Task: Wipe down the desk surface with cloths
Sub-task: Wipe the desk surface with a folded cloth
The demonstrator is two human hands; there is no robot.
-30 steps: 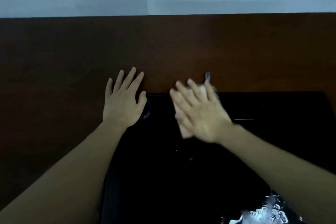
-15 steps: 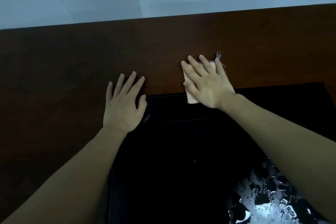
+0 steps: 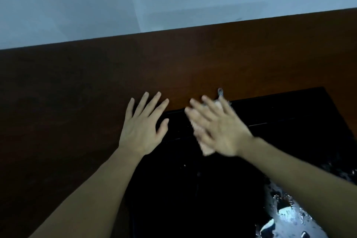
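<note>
**Wiping the black desk pad near its far edge**

The right hand is pressing a pale pink cloth flat against the black desk pad, its fingers straight and spread over the cloth rather than curled round it. The hand is blurred, so a stroke is likely under way. The cloth is lying just inside the pad's far edge, with a corner poking out past the fingertips onto the brown wooden desk. The left hand is resting palm down with relaxed, splayed fingers, straddling the pad's left far corner, holding nothing.

To do this step well, the flat palm should be carrying even weight across the whole cloth, so that no part of it is skimming. Strokes are best overlapping and running in one direction. The left hand looks to be bracing the pad; keeping it planted should be stopping the pad from sliding under the wiping hand. A wet, shiny patch is showing at the near right of the pad, so that area probably needs the cloth next. The loose corner could be bunching under the fingers, which would be worth smoothing out.
</note>
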